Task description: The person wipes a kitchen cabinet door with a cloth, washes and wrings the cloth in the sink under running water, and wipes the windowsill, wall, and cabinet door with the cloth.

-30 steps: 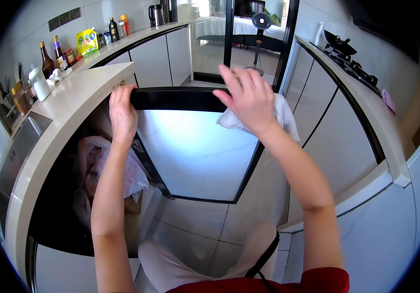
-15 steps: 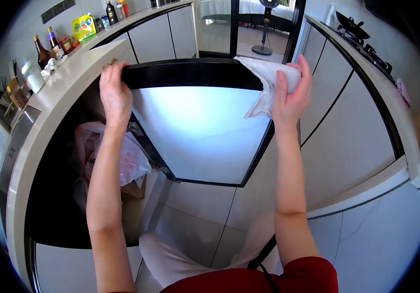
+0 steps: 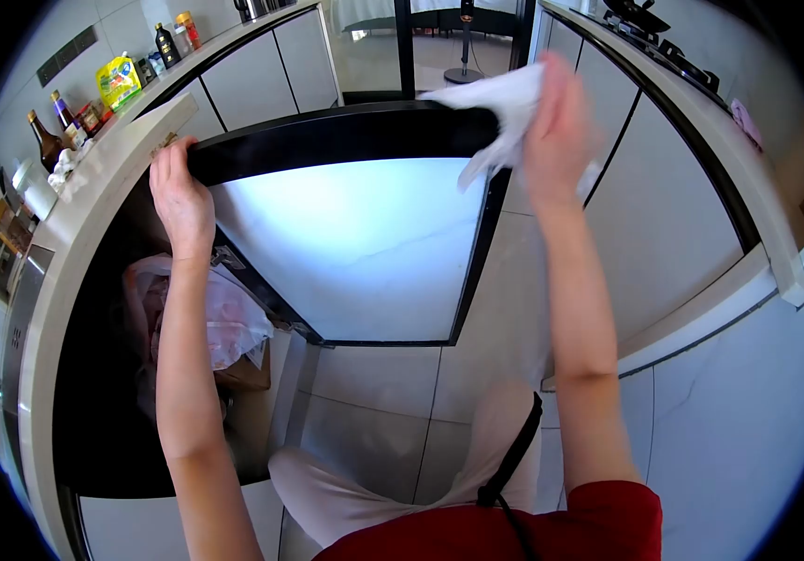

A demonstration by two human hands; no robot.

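Open cabinet door (image 3: pixel 351 245), black-framed with a pale panel, beside the cabinet opening holding a plastic bag (image 3: pixel 224 313). Left hand (image 3: pixel 184 204): fingers curled over the door's top inner corner. Right hand (image 3: pixel 561 136), motion-blurred: holding a white cloth (image 3: pixel 511 107) at the outer top corner.

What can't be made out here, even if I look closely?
All in the head view:
- Right hand: blurred, so how each finger grips the white cloth is unclear.
- Cabinet door: its far side faces away.
- Plastic bag: partly behind the left forearm; contents unclear.
- Cabinet interior: deep shadow hides the back.
- Pan: cut off by the top edge.
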